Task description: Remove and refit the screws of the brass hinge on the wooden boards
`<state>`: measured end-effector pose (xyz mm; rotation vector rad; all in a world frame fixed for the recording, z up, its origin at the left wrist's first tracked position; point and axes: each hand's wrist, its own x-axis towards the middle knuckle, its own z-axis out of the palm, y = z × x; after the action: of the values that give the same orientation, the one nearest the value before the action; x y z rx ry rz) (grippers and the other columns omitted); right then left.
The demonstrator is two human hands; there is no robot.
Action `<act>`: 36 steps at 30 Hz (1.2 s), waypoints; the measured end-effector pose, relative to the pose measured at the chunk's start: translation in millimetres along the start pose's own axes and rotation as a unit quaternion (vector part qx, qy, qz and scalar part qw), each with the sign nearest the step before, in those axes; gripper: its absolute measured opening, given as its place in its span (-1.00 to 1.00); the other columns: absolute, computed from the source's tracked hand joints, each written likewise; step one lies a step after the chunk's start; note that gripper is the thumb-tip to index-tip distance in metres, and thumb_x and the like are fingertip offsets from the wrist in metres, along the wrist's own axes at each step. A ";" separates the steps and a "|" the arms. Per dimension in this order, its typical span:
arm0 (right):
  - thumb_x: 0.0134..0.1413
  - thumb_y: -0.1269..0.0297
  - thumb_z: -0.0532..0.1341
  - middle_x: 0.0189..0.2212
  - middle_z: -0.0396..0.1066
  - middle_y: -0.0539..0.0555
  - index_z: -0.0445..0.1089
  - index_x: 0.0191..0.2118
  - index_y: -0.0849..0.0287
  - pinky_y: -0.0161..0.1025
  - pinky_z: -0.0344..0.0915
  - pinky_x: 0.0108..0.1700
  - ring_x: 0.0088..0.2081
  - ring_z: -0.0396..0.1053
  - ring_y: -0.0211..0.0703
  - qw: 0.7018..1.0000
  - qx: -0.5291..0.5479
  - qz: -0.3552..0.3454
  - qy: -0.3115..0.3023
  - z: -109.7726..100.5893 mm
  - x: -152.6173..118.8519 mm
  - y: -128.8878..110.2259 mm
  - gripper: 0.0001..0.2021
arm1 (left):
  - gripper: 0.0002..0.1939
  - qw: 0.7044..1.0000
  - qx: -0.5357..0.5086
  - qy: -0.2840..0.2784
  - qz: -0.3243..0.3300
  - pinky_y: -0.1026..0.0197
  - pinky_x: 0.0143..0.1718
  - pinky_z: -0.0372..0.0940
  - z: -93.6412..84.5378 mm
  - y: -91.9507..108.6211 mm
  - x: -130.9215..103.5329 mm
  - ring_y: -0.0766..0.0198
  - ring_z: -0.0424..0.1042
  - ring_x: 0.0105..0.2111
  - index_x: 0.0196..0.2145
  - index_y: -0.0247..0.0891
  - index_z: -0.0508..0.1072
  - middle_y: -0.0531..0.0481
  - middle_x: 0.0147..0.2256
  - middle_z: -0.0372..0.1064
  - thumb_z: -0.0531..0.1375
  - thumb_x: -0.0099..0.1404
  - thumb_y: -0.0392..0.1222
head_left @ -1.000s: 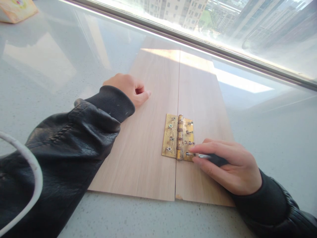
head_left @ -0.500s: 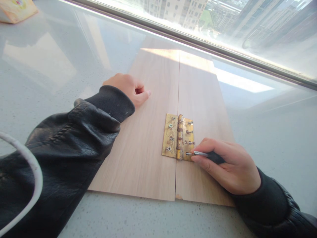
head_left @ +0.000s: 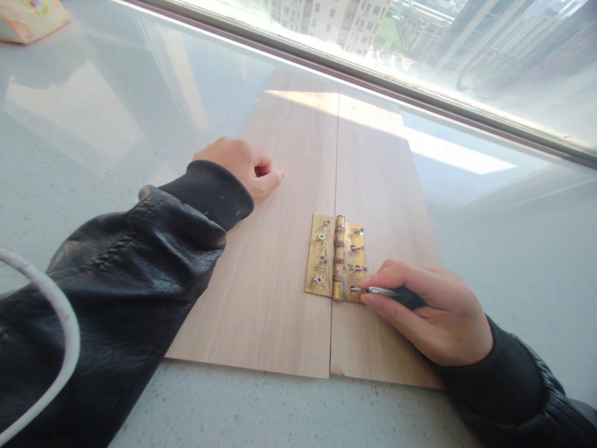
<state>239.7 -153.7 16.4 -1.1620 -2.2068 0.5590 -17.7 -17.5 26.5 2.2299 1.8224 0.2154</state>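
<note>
Between the thumb and fingers of my right hand (head_left: 429, 311) is a screwdriver (head_left: 389, 292) with a metal shaft and dark handle. It points left at a screw (head_left: 356, 289) in the lower right of a worn brass hinge (head_left: 340, 249). My fingertips are close to this screw; whether they touch it is hard to see. Several other screws stand in both hinge leaves, the right ones tilted. The hinge lies across the seam of a left wooden board (head_left: 265, 298) and a right wooden board (head_left: 382, 193). My left hand (head_left: 237, 165), loosely curled, rests on the left board.
A pale speckled countertop (head_left: 242, 410) lies under the boards. A window frame (head_left: 326, 65) runs along the back. A white cable (head_left: 69, 330) loops at the lower left. Part of an orange and yellow package (head_left: 32, 22) shows at the upper left.
The screwdriver and right hand have shifted very slightly to the right. The left hand, hinge and boards look the same.
</note>
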 end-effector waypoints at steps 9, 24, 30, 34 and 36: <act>0.16 0.47 0.28 -0.50 0.47 -0.05 0.38 -0.32 0.16 -0.48 0.30 -0.47 -0.52 0.40 -0.41 1.000 -0.004 0.004 -0.002 2.3 -1.3 1.8 -0.91 | -0.48 1.000 0.007 0.005 -0.007 0.07 -0.28 0.18 3.8 -2.8 4.5 0.06 0.42 -0.28 -0.27 -0.17 0.61 -0.10 -0.36 0.51 0.02 0.22 0.22; 0.18 0.45 0.27 -0.47 0.50 -0.07 0.42 -0.28 0.14 -0.51 0.32 -0.41 -0.48 0.42 -0.45 1.000 0.004 0.006 0.000 2.5 -0.4 1.9 -0.93 | -0.50 1.000 -0.001 0.017 -0.007 0.09 -0.26 0.20 6.5 -3.5 5.3 0.09 0.40 -0.29 -0.30 -0.19 0.61 -0.08 -0.38 0.51 0.04 0.22 0.21; 0.18 0.45 0.27 -0.49 0.47 -0.10 0.39 -0.30 0.14 -0.52 0.29 -0.43 -0.50 0.38 -0.47 1.000 -0.004 0.010 -0.001 2.9 -1.5 -0.2 -0.92 | -0.48 1.000 -0.006 0.009 0.004 0.09 -0.24 0.18 2.6 -1.8 2.1 0.10 0.38 -0.27 -0.26 -0.26 0.62 -0.12 -0.30 0.55 0.03 0.28 0.18; 0.17 0.46 0.27 -0.49 0.45 -0.10 0.39 -0.30 0.15 -0.52 0.28 -0.44 -0.51 0.36 -0.47 1.000 -0.013 0.014 0.010 3.4 -1.2 -1.5 -0.93 | -0.48 1.000 -0.010 0.003 0.003 0.10 -0.21 0.20 1.0 -1.4 0.6 0.10 0.39 -0.23 -0.24 -0.27 0.62 -0.11 -0.30 0.56 0.04 0.29 0.17; 0.15 0.47 0.28 -0.47 0.47 -0.08 0.40 -0.27 0.16 -0.52 0.29 -0.42 -0.49 0.37 -0.46 1.000 -0.014 0.014 0.019 3.7 -1.6 -1.2 -0.92 | -0.49 1.000 -0.010 0.004 0.001 0.11 -0.21 0.20 1.3 -1.5 1.2 0.11 0.39 -0.23 -0.25 -0.26 0.62 -0.09 -0.33 0.55 0.05 0.28 0.18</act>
<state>237.3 -156.1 13.9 -1.2099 -2.1768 0.5143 -18.5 -16.2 24.8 2.2214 1.8140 0.2429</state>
